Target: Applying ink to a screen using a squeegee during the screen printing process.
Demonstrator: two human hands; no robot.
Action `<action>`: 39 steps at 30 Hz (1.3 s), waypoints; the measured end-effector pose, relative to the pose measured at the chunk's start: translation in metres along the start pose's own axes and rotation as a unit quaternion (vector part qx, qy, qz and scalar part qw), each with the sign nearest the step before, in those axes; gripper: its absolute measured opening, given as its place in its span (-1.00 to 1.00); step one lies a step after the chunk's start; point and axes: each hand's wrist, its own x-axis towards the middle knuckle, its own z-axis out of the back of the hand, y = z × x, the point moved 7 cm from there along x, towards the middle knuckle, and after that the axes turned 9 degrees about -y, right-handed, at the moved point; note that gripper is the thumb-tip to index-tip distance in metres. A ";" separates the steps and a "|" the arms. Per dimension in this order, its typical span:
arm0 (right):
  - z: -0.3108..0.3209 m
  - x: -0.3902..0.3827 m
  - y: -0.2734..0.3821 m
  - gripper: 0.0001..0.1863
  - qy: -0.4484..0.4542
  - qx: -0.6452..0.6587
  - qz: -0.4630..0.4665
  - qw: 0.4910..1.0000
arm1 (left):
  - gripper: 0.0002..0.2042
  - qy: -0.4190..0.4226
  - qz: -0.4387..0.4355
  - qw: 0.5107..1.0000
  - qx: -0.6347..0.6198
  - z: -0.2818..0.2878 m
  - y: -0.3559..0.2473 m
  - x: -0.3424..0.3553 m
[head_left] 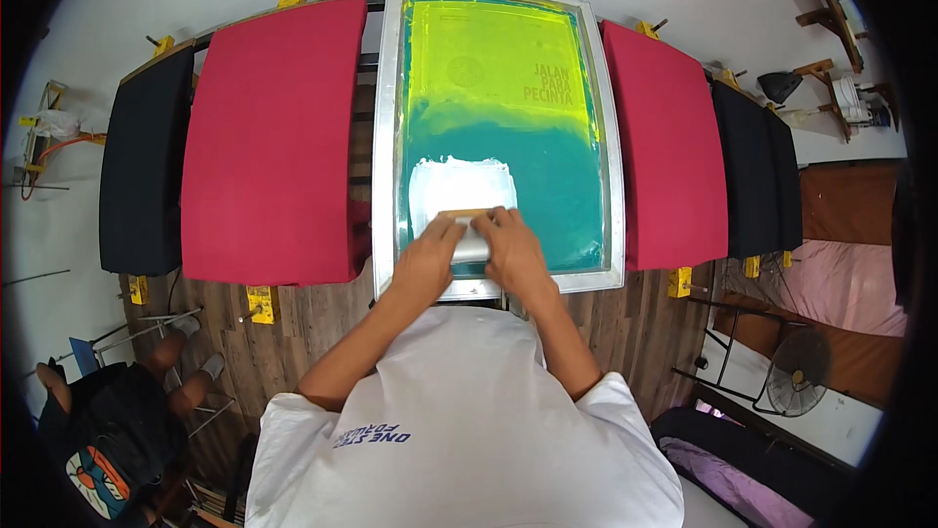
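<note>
A metal-framed printing screen (593, 196) lies in the middle, coated yellow-green at the far half and teal at the near half, with faint lettering showing through. A patch of white ink (459, 178) spreads over its lower left. Both hands hold a squeegee (469, 235), silver with a tan edge along its top, at the near side of that white patch. My left hand (430, 247) grips its left end and my right hand (508, 245) its right end, fingers curled over the top. The squeegee's underside is hidden.
Red fabric-covered boards (264, 137) (664, 147) flank the screen, with black ones (142, 167) (752, 167) beyond, on yellow brackets. A person (117, 430) sits at lower left. A standing fan (796, 372) is at lower right. Shelves with tools (835, 88) hang on the right wall.
</note>
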 end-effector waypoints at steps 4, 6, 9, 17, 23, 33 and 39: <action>0.001 -0.038 0.014 -0.44 0.003 0.020 0.002 1.000 | -0.44 0.055 0.013 0.998 0.005 0.002 -0.014 -0.031; 0.009 -0.041 0.020 -0.47 0.007 0.017 -0.009 1.000 | -0.44 0.093 0.014 0.996 -0.007 0.003 -0.018 -0.035; 0.008 -0.034 0.016 -0.51 0.072 -0.001 -0.016 0.997 | -0.46 0.127 0.049 0.990 -0.035 0.015 -0.023 -0.017; 0.016 0.082 -0.010 -0.71 0.014 -0.052 0.026 0.998 | -0.57 0.049 0.049 0.998 -0.010 0.024 0.018 0.082; 0.007 0.079 -0.018 -0.66 0.014 -0.009 -0.007 1.000 | -0.59 0.054 0.040 0.998 0.002 0.015 0.023 0.079; 0.007 0.025 -0.007 -0.63 -0.007 0.013 -0.030 0.999 | -0.41 0.045 0.055 0.997 -0.023 0.003 0.009 0.028; -0.001 -0.015 -0.003 -0.47 0.003 0.032 -0.037 0.999 | -0.44 0.085 0.071 0.994 -0.026 0.000 -0.007 -0.005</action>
